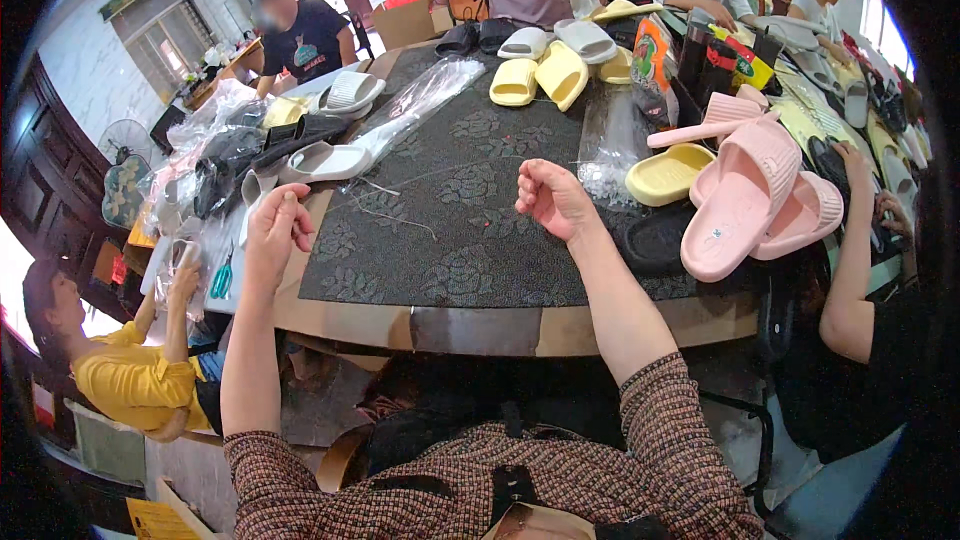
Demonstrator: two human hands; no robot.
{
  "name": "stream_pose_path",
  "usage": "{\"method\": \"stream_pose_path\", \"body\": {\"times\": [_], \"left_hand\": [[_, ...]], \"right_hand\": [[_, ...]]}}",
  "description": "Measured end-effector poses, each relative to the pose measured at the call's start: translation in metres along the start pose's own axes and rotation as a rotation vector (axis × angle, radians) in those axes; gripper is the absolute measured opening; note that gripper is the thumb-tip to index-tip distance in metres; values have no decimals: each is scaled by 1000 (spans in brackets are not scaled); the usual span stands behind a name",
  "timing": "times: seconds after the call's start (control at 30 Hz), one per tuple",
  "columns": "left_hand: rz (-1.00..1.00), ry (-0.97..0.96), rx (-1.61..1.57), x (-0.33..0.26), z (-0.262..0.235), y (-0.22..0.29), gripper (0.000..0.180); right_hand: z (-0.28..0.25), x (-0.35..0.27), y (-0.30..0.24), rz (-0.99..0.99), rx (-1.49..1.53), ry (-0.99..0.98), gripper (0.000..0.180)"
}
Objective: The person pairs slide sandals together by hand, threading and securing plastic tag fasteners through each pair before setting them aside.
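Observation:
Over the dark flower-patterned mat (470, 265), both my hands are raised and closed. My left hand (275, 230) pinches thumb against fingers beside a light grey slide sandal (325, 162). My right hand (553, 200) is curled near the mat's middle. A fine pale thread (440, 174) appears to stretch between the two hands; its ends are hidden in my fingers. Loose pale strands (408, 219) lie on the mat by my left hand. Right of my right hand rest a yellow slide (668, 175), pink slides (742, 195) and a black slide (655, 245).
Clear plastic bags (425, 100) and grey and black slides cover the left side. Teal scissors (222, 278) lie near a person in yellow (135, 375). Several people sit around the table; a co-worker's arm (850, 250) reaches in at right. Yellow slides (540, 80) stand at the back.

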State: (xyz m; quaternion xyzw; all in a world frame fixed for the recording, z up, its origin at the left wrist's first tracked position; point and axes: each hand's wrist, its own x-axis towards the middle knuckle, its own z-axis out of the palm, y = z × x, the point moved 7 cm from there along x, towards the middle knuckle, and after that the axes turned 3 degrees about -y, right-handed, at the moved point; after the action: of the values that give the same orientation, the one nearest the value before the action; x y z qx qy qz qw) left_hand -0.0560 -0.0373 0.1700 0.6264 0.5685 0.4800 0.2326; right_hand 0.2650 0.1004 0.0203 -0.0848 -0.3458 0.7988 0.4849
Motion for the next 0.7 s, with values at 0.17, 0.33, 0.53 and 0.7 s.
{"method": "stream_pose_path", "body": {"times": [0.17, 0.33, 0.53, 0.7], "left_hand": [[-49, -50, 47, -6, -8, -11, 22], [-111, -67, 63, -3, -11, -35, 21], [-281, -26, 19, 10, -31, -94, 24], [-417, 95, 119, 31, -74, -197, 26]], "right_hand": [[-8, -2, 2, -14, 69, 37, 15], [-6, -3, 7, 3, 71, 40, 15], [-4, -1, 7, -3, 60, 57, 15], [0, -2, 10, 14, 29, 69, 16]]}}
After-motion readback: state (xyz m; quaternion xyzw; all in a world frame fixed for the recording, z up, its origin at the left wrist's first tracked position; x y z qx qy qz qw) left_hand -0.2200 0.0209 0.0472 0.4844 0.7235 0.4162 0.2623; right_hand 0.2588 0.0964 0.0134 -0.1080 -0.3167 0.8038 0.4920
